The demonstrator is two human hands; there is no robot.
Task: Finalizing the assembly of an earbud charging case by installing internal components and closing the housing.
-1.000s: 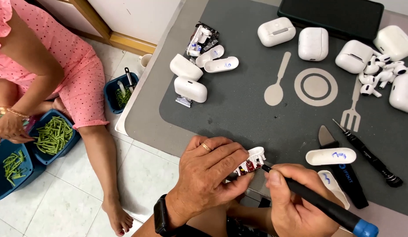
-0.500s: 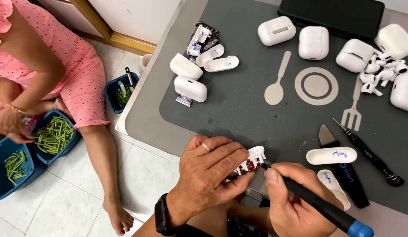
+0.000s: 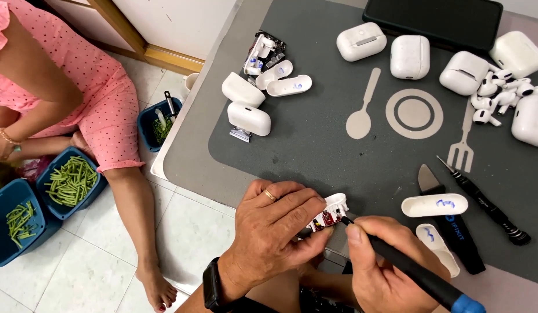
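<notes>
The opened earbud case looks small and light, a thin white plastic shell with a bared circuit board showing red and dark parts inside. I judge it stiff but fragile: the shell would crack under a hard squeeze, and the tiny board parts could tear loose if pushed sideways. Its smooth rounded outside is likely slippery, so the safest hold is across the shell's outer walls, away from the exposed inside.

The left hand does just that. Its fingers are curled nearly closed around the case, pinching it between thumb and fingertips so that only the open end shows past them, just over the near edge of the desk. A ring sits on one finger and a dark watch on the wrist.

The right hand is clenched around a dark tool with a blue end, held like a pen, with the forefinger pressed along the shaft. Its fine tip touches the board right beside the left fingertips.

Just beyond the right hand's fingers lie two white case halves marked in blue, a flat pry tool and a slim screwdriver. Well beyond the fingers, more white cases and loose earbuds are scattered.
</notes>
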